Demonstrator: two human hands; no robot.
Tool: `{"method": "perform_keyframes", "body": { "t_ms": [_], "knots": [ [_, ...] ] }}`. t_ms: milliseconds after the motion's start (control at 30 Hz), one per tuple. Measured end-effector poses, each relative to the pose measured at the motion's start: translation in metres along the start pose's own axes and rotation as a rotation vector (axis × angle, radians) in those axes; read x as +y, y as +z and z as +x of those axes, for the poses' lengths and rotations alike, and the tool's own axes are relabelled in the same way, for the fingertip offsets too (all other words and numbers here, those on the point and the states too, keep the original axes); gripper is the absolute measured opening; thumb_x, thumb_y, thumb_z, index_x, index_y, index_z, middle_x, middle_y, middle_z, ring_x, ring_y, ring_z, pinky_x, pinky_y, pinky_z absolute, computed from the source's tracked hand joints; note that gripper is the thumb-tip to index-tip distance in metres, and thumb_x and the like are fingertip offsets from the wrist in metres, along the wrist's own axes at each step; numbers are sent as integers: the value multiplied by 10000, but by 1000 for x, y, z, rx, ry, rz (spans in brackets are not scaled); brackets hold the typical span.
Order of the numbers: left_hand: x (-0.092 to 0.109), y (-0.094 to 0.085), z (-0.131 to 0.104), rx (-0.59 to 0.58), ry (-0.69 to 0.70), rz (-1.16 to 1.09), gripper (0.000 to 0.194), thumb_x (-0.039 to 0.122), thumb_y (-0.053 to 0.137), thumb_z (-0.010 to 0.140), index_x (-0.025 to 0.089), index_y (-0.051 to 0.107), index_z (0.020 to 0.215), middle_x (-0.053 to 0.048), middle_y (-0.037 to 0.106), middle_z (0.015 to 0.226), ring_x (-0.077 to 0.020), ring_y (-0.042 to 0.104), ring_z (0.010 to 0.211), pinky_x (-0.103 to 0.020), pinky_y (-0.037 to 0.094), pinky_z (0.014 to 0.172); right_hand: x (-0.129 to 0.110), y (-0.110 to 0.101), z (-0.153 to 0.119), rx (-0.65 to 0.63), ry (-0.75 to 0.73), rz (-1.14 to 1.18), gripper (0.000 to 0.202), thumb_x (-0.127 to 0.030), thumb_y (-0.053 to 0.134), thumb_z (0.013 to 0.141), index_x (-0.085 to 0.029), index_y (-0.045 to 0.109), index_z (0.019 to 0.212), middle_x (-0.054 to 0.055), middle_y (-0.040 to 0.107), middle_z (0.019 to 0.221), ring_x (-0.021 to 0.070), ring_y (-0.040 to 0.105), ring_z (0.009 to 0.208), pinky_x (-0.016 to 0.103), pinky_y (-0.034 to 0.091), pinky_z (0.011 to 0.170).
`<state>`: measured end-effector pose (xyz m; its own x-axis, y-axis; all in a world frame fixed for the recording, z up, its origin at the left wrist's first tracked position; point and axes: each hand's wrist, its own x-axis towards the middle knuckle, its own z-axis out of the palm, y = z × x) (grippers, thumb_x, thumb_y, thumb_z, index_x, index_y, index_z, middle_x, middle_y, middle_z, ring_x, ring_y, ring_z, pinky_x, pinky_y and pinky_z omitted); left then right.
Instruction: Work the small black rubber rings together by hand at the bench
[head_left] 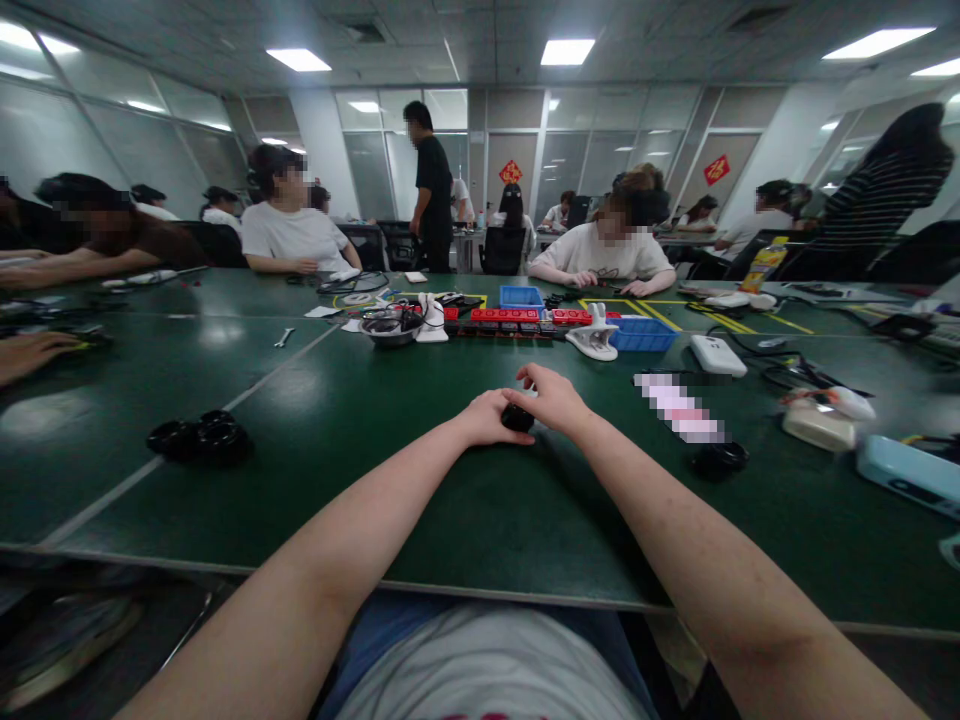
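Observation:
A small black rounded object (517,417), partly hidden by fingers, is between my two hands just above or on the green table; its exact kind does not show. My left hand (486,418) closes round it from the left, with the thumb along its near side. From the right, my right hand (553,398) presses thumb and fingers against its top, the index finger bent. Shiny black coiled bundles, seemingly cable, lie to the left (202,437) and to the right (720,457) of my forearms.
Across the green table (360,500) stand a blue bin (643,334), a row of red and black parts (502,320), a white clamp (595,338) and a dark bowl (391,328). A white box (718,355) and light-blue case (907,474) lie right. Co-workers sit opposite.

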<state>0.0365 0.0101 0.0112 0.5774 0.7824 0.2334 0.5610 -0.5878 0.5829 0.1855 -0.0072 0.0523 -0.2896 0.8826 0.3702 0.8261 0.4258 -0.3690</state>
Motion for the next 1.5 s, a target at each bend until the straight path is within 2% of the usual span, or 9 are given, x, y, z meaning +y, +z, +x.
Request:
{"method": "perform_keyframes", "body": {
  "t_ms": [167,333,633,767,867,1067,1200,1333,1500],
  "knots": [
    [9,-3,-3,103,38,357,641,661,650,503,197,604,943,-54,572,928,-278,505,958,-409,347,891,-3,-5,1,-80,85,-76,423,-573,452,759,-182,537,894,36,601,787,150,532,656,230,339,526],
    [8,-3,0,79,1,430,651,709,570,556,171,573,922,-63,575,893,-267,519,922,-384,361,861,-5,-4,0,-157,94,-129,385,-561,542,696,-196,578,814,37,622,818,151,547,690,221,326,516],
    [5,-2,3,83,-56,341,509,637,633,545,179,590,763,-44,583,815,-281,519,928,-482,241,969,-5,-4,1,-198,129,-163,408,-577,557,672,-201,615,820,47,643,823,168,572,707,226,349,516],
    [3,-3,4,59,-44,267,428,571,645,582,169,593,719,-34,579,747,-265,551,836,-416,372,855,-4,-8,1,-225,109,-161,399,-543,564,675,-199,624,868,53,647,827,189,579,734,234,373,546],
    [2,-4,4,28,-18,192,395,487,665,608,165,610,829,-36,601,813,-246,565,828,-326,433,743,-5,-11,0,-279,24,-119,294,-393,596,680,-235,628,927,9,651,885,158,582,768,205,390,585],
    [-7,-1,6,-32,21,52,360,375,699,606,158,632,886,-22,640,852,-235,588,842,-301,457,735,-10,-8,-1,-320,-77,-100,260,-247,543,689,-232,648,926,0,657,902,170,566,848,219,405,696],
    [-13,1,8,-56,47,-3,341,350,696,616,142,638,879,-32,644,886,-231,594,845,-303,462,747,-13,-3,-2,-295,-78,-123,221,-259,525,697,-212,660,865,27,657,884,205,547,875,269,395,745],
    [-12,0,8,-50,67,-15,405,357,695,619,150,619,959,-43,628,958,-241,577,907,-321,451,791,-13,-4,-3,-281,-80,-113,205,-306,518,729,-233,659,859,6,653,898,185,549,874,256,389,758],
    [-4,0,4,-46,74,17,432,405,703,603,177,621,960,-33,617,955,-237,554,944,-325,432,829,-7,-9,0,-211,4,-124,378,-504,411,804,-206,610,923,49,622,974,191,544,903,259,389,732]
  ]
}}
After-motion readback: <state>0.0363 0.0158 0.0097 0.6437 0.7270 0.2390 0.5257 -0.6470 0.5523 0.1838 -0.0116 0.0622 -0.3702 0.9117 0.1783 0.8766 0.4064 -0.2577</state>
